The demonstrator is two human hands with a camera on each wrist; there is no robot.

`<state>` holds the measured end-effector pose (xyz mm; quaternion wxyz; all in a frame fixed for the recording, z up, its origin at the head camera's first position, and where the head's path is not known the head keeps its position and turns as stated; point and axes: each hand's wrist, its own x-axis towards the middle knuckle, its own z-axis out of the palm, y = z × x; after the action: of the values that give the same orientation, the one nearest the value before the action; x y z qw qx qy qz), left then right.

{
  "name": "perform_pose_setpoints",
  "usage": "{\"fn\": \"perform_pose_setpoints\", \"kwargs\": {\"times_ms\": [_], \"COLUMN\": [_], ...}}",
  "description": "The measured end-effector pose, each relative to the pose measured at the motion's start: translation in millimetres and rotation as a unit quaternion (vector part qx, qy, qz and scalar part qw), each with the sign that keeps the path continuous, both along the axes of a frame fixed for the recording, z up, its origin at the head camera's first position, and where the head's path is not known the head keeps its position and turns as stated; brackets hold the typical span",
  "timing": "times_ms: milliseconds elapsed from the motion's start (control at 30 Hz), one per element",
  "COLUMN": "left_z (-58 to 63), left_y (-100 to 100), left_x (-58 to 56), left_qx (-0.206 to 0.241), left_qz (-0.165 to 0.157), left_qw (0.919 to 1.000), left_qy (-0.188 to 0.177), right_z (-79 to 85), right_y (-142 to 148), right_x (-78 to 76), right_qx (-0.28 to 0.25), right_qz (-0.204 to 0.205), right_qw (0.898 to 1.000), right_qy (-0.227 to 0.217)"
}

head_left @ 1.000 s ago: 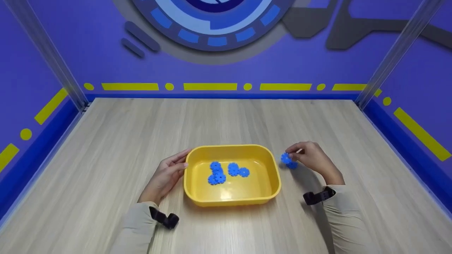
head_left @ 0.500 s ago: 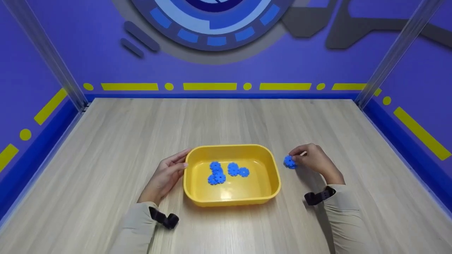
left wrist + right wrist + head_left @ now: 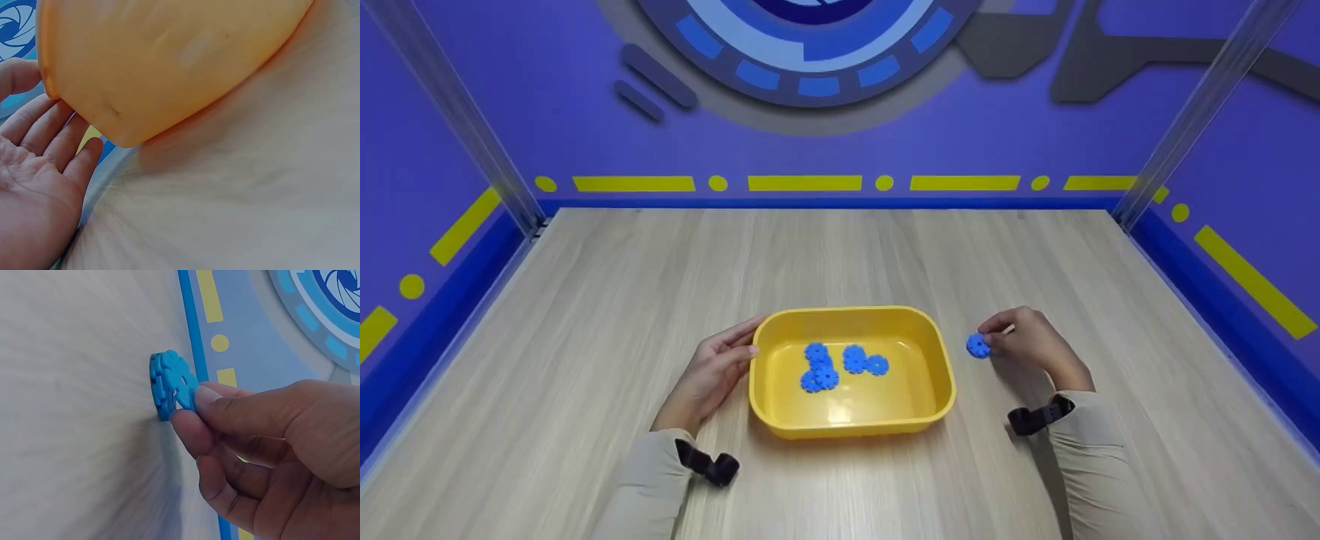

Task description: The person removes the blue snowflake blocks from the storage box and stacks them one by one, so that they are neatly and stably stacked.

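Observation:
A yellow plastic tub (image 3: 851, 433) stands on the table, with several blue flower-edged discs (image 3: 825, 375) lying in two clusters on its floor. My left hand (image 3: 721, 367) grips its left rim, thumb over the edge and fingers along the outside; in the left wrist view the tub's wall (image 3: 169, 62) rises beside the hand (image 3: 45, 169). Right of the tub, my right hand (image 3: 1027, 341) pinches a blue notched disc (image 3: 978, 346) between thumb and finger. The right wrist view has this disc (image 3: 183, 377) lined up over another at the tabletop, as a small stack, with the remaining fingers of the hand (image 3: 264, 444) curled below.
The light wood table (image 3: 840, 255) runs back to a purple panel (image 3: 547, 142) with yellow markings. Side panels with metal posts (image 3: 1192, 112) border it left and right. A black wrist camera (image 3: 709, 463) sits on each cuff.
The right hand has moved slightly right and down, bringing its blue disc over the one that showed separately beneath it. The left hand and the tub stay where they were.

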<state>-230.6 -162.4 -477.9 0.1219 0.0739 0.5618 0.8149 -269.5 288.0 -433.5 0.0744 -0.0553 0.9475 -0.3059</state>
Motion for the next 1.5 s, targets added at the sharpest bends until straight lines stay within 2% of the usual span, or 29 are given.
{"fn": "perform_pose_setpoints", "kwargs": {"times_ms": [500, 833, 1167, 1500], "left_z": [1.5, 2.1, 0.5, 1.5], "left_y": [1, 1, 1, 1], "left_x": [1.2, 1.3, 1.5, 0.9], "left_qx": [0.006, 0.004, 0.007, -0.001], "left_qz": [0.0, 0.011, 0.01, 0.012], "left_qw": [1.0, 0.9999, 0.9999, 0.9999], "left_qy": [-0.005, -0.011, -0.01, -0.011], "right_z": [0.8, 13.4, 35.0, 56.3], "right_y": [2, -2, -20, -50], "right_x": [1.0, 3.8, 8.2, 4.8], "right_qx": [0.003, 0.006, -0.004, 0.01], "right_qz": [-0.002, 0.008, 0.043, 0.103], "right_qw": [1.0, 1.0, 0.999, 0.993], "right_qy": [-0.006, 0.01, 0.024, 0.053]}}
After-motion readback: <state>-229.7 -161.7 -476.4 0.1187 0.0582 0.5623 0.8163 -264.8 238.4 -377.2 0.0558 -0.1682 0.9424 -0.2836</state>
